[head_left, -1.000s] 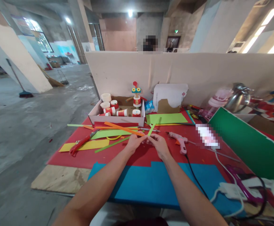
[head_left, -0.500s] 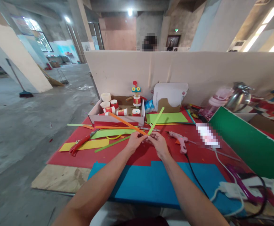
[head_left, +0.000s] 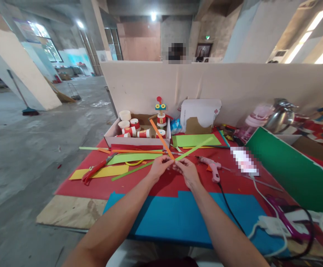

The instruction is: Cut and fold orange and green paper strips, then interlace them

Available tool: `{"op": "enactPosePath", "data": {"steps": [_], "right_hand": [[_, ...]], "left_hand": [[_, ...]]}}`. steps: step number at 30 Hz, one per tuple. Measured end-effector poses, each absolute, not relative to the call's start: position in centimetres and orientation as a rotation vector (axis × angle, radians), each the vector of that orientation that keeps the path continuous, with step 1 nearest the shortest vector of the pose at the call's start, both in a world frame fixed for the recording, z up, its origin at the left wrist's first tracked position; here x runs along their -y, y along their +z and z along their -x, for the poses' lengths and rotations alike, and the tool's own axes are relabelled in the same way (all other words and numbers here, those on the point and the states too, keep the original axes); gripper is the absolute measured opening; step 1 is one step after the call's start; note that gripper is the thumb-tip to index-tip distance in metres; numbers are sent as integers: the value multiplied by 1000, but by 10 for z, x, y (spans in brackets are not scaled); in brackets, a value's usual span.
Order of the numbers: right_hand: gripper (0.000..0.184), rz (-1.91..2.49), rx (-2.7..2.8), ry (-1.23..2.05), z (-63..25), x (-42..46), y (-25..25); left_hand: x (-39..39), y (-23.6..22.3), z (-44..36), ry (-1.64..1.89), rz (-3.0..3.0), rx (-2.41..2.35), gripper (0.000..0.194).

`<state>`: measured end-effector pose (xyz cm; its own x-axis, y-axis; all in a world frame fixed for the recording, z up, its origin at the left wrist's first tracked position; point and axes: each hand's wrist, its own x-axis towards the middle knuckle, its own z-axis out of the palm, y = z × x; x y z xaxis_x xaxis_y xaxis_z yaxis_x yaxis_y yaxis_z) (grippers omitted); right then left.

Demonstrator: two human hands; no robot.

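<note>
An orange paper strip [head_left: 160,136] and a light green paper strip [head_left: 196,148] meet at their near ends, forming a V above the red tabletop. My left hand [head_left: 161,165] pinches around the joined ends from the left, closest to the orange strip. From the other side my right hand [head_left: 186,170] pinches the same ends, by the green strip. The fingertips nearly touch and cover the join. Right of my hands lies a pink glue gun [head_left: 212,167]. Red-handled scissors [head_left: 96,170] rest on the left over a yellow paper strip [head_left: 114,171].
A shallow box [head_left: 136,142] of paper cups and a small cup figure [head_left: 160,111] stands at the back. Blue sheet [head_left: 178,218] covers the front edge. On the right are a green panel [head_left: 292,167], a phone [head_left: 245,160], a metal kettle [head_left: 283,115] and cables.
The orange strip's far end has swung rightward and more upright. The green strip's far end has tipped down to the right. Both hands keep nearly the same place.
</note>
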<state>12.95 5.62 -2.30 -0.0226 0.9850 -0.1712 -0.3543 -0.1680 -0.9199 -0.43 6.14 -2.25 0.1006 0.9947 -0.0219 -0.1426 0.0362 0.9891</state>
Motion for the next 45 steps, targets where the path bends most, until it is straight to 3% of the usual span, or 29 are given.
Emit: {"op": "enactPosePath", "data": {"steps": [19, 45], "right_hand": [[30, 1064, 914, 1382, -130, -60, -31], [37, 1038, 929, 1497, -133, -60, -31]], "left_hand": [[-63, -24, 6, 1187, -1077, -989, 36], [-67, -30, 8, 1159, -1101, -1022, 34]]}}
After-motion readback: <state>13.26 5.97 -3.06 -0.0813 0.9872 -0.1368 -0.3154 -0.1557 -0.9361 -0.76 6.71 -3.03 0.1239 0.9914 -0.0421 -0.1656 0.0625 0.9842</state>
